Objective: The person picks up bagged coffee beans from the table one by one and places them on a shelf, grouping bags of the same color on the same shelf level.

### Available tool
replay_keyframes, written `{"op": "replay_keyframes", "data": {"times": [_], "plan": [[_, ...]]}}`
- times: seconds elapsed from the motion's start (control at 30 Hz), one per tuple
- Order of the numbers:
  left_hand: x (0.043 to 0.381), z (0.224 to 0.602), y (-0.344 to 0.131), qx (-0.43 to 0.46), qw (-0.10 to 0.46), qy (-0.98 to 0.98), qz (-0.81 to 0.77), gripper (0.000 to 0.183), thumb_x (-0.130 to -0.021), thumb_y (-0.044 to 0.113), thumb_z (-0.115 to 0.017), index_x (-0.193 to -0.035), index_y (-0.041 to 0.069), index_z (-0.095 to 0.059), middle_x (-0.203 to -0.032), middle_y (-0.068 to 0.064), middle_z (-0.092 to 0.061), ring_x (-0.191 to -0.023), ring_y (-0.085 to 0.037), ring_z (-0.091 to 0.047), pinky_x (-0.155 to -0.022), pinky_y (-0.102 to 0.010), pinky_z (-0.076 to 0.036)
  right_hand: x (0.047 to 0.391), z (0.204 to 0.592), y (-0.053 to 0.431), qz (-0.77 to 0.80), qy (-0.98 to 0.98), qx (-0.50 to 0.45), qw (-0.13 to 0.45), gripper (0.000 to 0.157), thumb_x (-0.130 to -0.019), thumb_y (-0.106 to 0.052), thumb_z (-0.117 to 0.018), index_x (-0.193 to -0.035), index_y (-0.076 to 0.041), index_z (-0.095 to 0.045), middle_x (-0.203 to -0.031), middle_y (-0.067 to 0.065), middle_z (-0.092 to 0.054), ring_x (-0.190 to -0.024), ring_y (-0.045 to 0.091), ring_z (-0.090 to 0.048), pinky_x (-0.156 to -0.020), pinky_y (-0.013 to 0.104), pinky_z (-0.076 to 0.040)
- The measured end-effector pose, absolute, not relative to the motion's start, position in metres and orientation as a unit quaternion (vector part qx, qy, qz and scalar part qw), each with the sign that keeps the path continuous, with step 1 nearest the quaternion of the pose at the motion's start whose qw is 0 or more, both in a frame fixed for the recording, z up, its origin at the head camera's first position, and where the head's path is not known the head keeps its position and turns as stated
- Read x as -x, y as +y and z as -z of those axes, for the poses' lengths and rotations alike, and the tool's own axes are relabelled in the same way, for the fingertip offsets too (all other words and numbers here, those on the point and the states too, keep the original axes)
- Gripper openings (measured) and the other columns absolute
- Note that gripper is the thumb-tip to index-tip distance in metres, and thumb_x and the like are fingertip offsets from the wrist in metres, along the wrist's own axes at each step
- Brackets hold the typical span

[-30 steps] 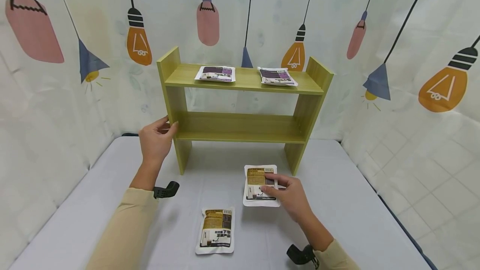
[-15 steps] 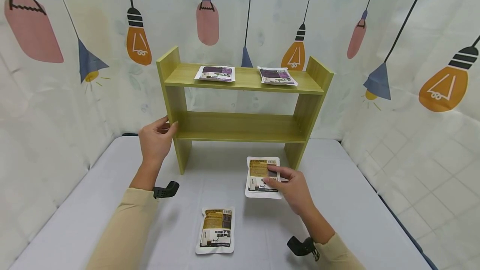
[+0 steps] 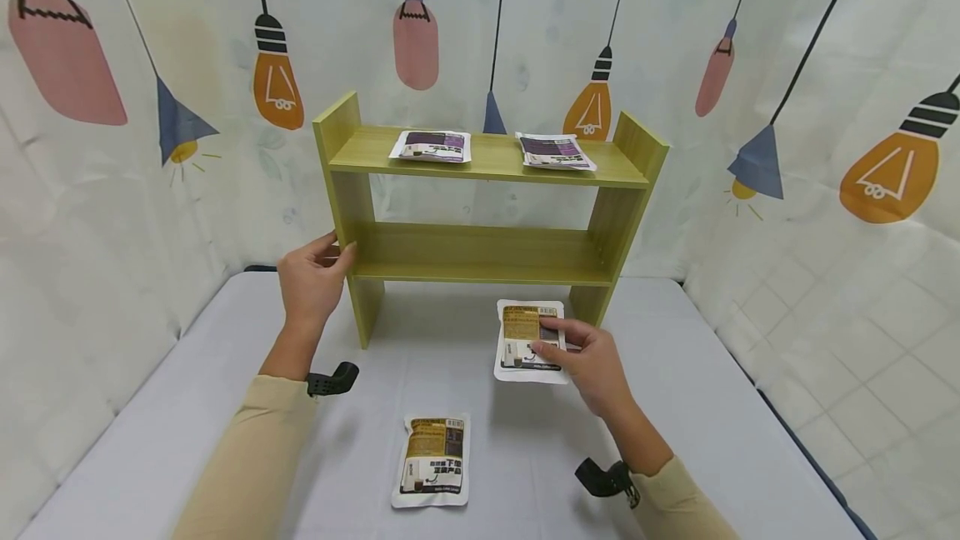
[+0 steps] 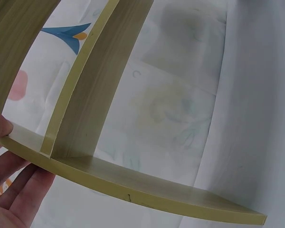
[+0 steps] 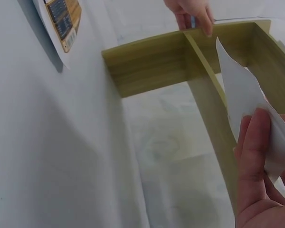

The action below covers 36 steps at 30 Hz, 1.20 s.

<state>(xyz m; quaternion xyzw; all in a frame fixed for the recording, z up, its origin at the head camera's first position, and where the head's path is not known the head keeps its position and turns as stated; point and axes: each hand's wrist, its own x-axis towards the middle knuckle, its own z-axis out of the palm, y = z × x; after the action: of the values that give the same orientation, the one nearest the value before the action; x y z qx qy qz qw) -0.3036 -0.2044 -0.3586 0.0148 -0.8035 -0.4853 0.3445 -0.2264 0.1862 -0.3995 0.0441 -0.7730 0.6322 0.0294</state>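
A two-tier yellow-green wooden shelf (image 3: 483, 252) stands on the white table. My left hand (image 3: 311, 282) grips the front edge of its left side panel, thumb on the inner face and fingers outside, as the left wrist view also shows. Between thumb and fingers my right hand (image 3: 596, 365) pinches a white, gold-labelled pouch (image 3: 517, 340) by its right side. That pouch is above the table, in front of the shelf's lower right part. The right wrist view shows its plain white back (image 5: 242, 90). A matching gold-labelled pouch (image 3: 432, 463) lies flat on the table, nearer to me.
Two purple-and-white pouches lie on the top board, one at left (image 3: 431, 147) and one at right (image 3: 555, 152). The lower board (image 3: 480, 252) is bare. Behind the table (image 3: 247, 340) hangs a white curtain (image 3: 517, 15) printed with lamps.
My right hand has carried the gold-labelled pouch up and forward, slightly to the right, closer to the shelf. The left hand, the shelf and the other pouches stay where they were.
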Motion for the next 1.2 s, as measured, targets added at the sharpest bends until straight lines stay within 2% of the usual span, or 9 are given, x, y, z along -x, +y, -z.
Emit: {"op": "replay_keyframes", "data": {"times": [0.2, 0.53, 0.83, 1.2], "plan": [[0.304, 0.358, -0.204, -0.015, 0.345, -0.804, 0.484, 0.042, -0.097, 0.033, -0.069, -0.134, 0.012, -0.068, -0.113, -0.018, -0.077, -0.093, -0.034, -0.076, -0.066, -0.002, -0.046, 0.232, 0.394, 0.189, -0.645, -0.763, -0.046, 0.027, 0.048, -0.082, -0.011, -0.085, -0.128, -0.008, -0.072, -0.126, 0.020, -0.071, -0.090, 0.016, -0.073, -0.076, 0.024, -0.060], [0.303, 0.357, -0.205, -0.014, 0.349, -0.804, 0.481, 0.041, -0.097, 0.032, -0.069, -0.133, 0.012, -0.069, -0.113, -0.017, -0.077, -0.092, -0.034, -0.076, -0.067, -0.002, -0.046, 0.241, 0.384, 0.190, -0.648, -0.760, -0.039, 0.028, 0.048, -0.084, -0.016, -0.085, -0.130, -0.013, -0.072, -0.133, 0.015, -0.068, -0.098, 0.019, -0.071, -0.079, 0.024, -0.060], [0.303, 0.357, -0.205, -0.018, 0.346, -0.804, 0.482, 0.042, -0.097, 0.034, -0.069, -0.134, 0.012, -0.069, -0.114, -0.017, -0.077, -0.093, -0.034, -0.076, -0.067, -0.003, -0.046, 0.252, 0.380, 0.191, -0.663, -0.747, -0.037, 0.019, 0.050, -0.087, -0.013, -0.082, -0.134, -0.012, -0.069, -0.136, 0.017, -0.066, -0.095, 0.013, -0.072, -0.078, 0.024, -0.060], [0.302, 0.357, -0.204, -0.017, 0.345, -0.807, 0.480, 0.042, -0.097, 0.032, -0.069, -0.134, 0.011, -0.069, -0.111, -0.018, -0.078, -0.091, -0.034, -0.076, -0.067, -0.003, -0.046, 0.262, 0.377, 0.193, -0.662, -0.748, -0.029, 0.015, 0.049, -0.088, -0.014, -0.081, -0.136, -0.012, -0.068, -0.139, 0.018, -0.063, -0.095, 0.013, -0.070, -0.077, 0.022, -0.060]]}}
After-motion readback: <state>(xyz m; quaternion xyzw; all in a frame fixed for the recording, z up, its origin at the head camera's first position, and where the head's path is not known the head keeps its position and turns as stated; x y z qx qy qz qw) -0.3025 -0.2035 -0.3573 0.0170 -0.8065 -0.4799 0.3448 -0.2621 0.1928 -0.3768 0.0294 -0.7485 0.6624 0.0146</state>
